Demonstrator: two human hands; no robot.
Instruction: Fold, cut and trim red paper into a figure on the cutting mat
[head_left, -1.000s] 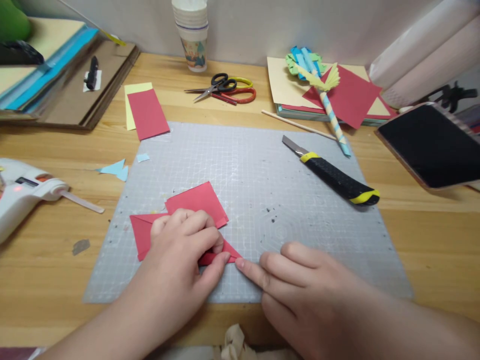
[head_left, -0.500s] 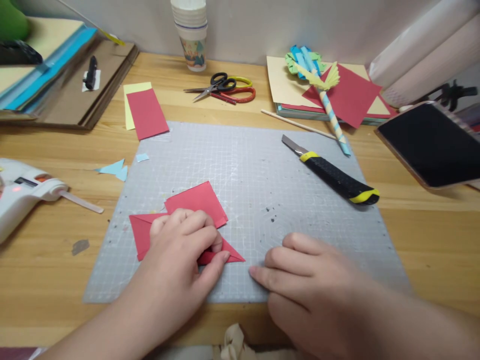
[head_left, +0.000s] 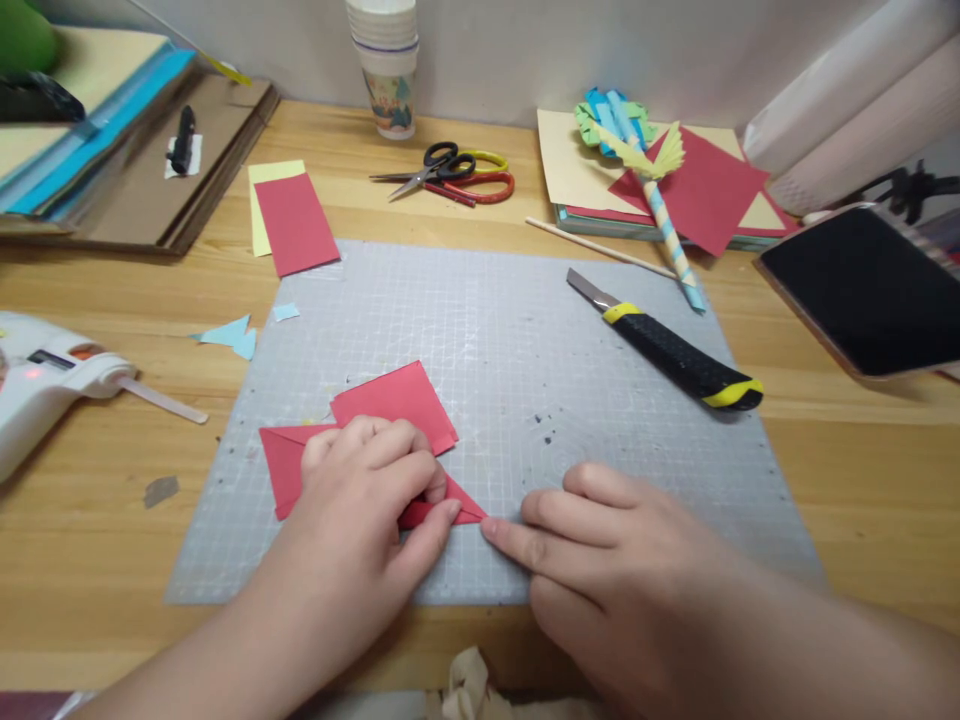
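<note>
A folded red paper (head_left: pixel 282 475) lies on the grey cutting mat (head_left: pixel 487 320), its right end narrowing to a point. My left hand (head_left: pixel 375 480) covers its middle; the fingers are curled, with thumb and forefinger closed on the paper near the point. My right hand (head_left: pixel 600 550) rests at the right, forefinger stretched out with its tip touching the pointed corner, the other fingers partly bent, nothing held. Just behind my left hand is a second red paper piece (head_left: pixel 397 400), partly hidden by the fingers.
A utility knife (head_left: pixel 675 360) with its blade out lies on the mat's right. Scissors (head_left: pixel 442 175) and paper cups (head_left: pixel 390 90) stand behind. At left are a glue gun (head_left: pixel 67 370) and blue scraps (head_left: pixel 229 335); at right, a tablet (head_left: pixel 870 290) and a paper flower (head_left: pixel 660 200).
My right hand has moved slightly left, so its forefinger now touches the red paper's point. My left hand stays where it was on the paper.
</note>
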